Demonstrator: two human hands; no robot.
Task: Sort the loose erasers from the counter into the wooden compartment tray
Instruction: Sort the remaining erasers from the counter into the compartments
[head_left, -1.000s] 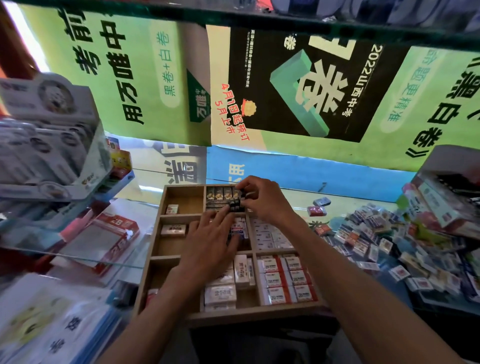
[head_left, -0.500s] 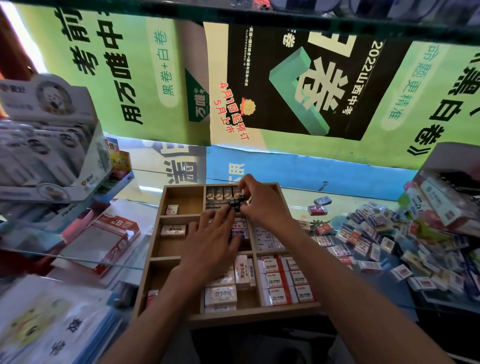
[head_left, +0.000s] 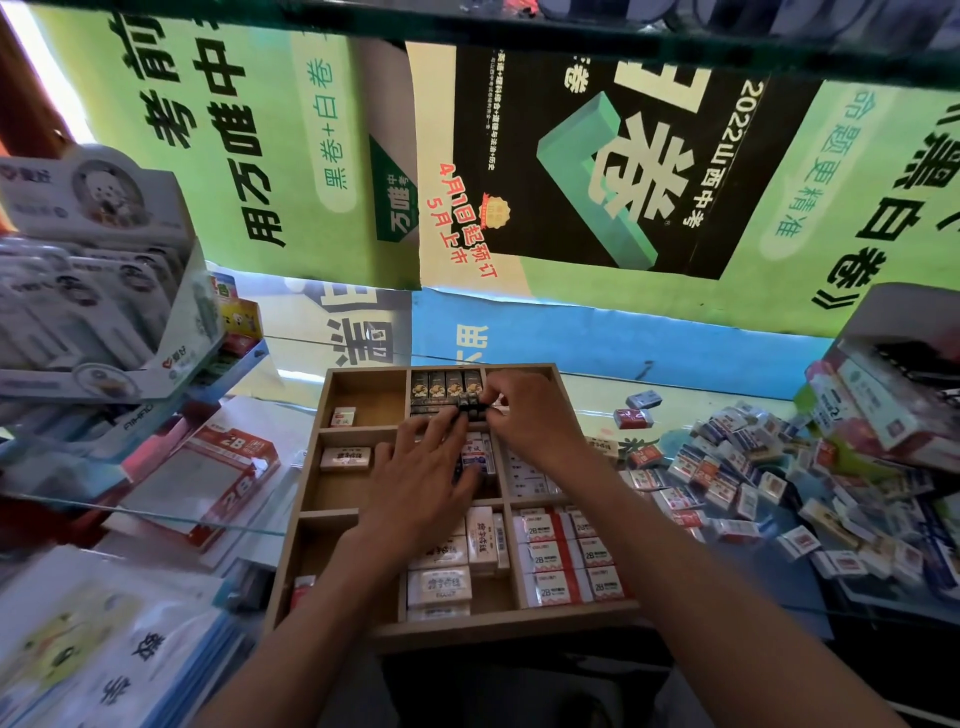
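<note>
The wooden compartment tray (head_left: 311, 467) sits on the glass counter in front of me. Black erasers (head_left: 441, 387) fill its far middle compartment. My right hand (head_left: 524, 415) pinches a few black erasers (head_left: 470, 414) at that compartment's near edge. My left hand (head_left: 421, 478) lies flat over the middle compartment, its straight fingertips touching the same black erasers. White erasers (head_left: 439, 584) and red-and-white 2B erasers (head_left: 561, 561) fill the near compartments. A heap of loose erasers (head_left: 769, 493) lies on the counter to the right.
Two stray erasers (head_left: 636, 410) lie behind the heap. Stationery display boxes (head_left: 93, 291) stand at the left, with 2B packs (head_left: 218, 473) and folders (head_left: 88, 649) below. A box of goods (head_left: 893, 395) stands at the right. Posters cover the back wall.
Both hands have stayed at the far middle compartment. My right hand's fingers have shifted slightly on the black erasers, and my left fingertips have moved up against them.
</note>
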